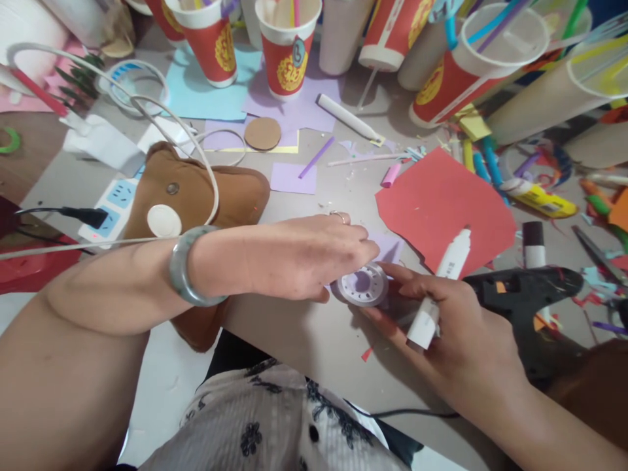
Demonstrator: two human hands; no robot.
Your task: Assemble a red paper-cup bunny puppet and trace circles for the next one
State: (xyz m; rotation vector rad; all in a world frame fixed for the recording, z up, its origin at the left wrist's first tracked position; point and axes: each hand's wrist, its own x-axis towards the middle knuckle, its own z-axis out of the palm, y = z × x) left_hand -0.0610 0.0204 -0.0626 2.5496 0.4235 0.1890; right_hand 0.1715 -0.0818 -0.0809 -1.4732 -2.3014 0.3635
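My left hand (314, 255) reaches across the desk with its fingers curled down at the rim of a small clear plastic tape roll (364, 286), which has a ring of holes. A piece of purple paper (391, 248) lies under and behind the roll. My right hand (456, 320) grips a white marker (439, 288), its tip pointing up and away. Thumb and fingers of that same hand also hold the right side of the tape roll. The left fingertips are partly hidden.
Red paper (446, 203) lies beyond my right hand, with a black glue gun (520, 307) to its right. Red cups (289, 49) with straws line the back. At left are a brown pouch (196, 190), a power strip (110, 203) and cables. Scissors (596, 252) lie far right.
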